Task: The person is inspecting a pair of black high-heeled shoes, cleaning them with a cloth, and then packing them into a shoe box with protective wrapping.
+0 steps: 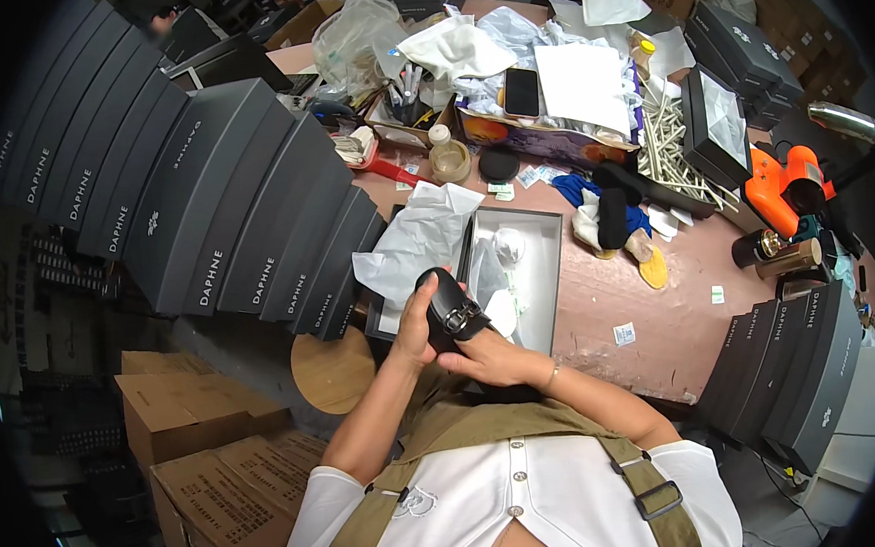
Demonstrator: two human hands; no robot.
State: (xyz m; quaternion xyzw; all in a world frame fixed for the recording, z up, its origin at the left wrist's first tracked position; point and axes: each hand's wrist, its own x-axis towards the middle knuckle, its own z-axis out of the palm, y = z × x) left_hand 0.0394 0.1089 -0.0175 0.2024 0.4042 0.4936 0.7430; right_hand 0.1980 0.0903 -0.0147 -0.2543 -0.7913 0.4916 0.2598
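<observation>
A black shoe [446,301] with a metal buckle on its strap is held up in front of me, toe pointing away. My left hand [417,327] is closed along its left side. From the right, my right hand [491,358] grips the heel end, its fingers partly hidden in or behind the shoe. Beneath and beyond the hands lies an open shoebox [554,266] with a pale inside. In it are a crumpled white paper ball [509,247] and other white wrapping. A sheet of white tissue paper [417,237] spreads over the box's left part.
Tall stacks of dark shoeboxes [218,202] rise at the left; a smaller stack [790,377] stands at the right. Cloths [609,213], a glass jar [449,160], a red-handled brush [391,169] and a phone [521,93] lie farther back. An orange tool [778,192] sits far right.
</observation>
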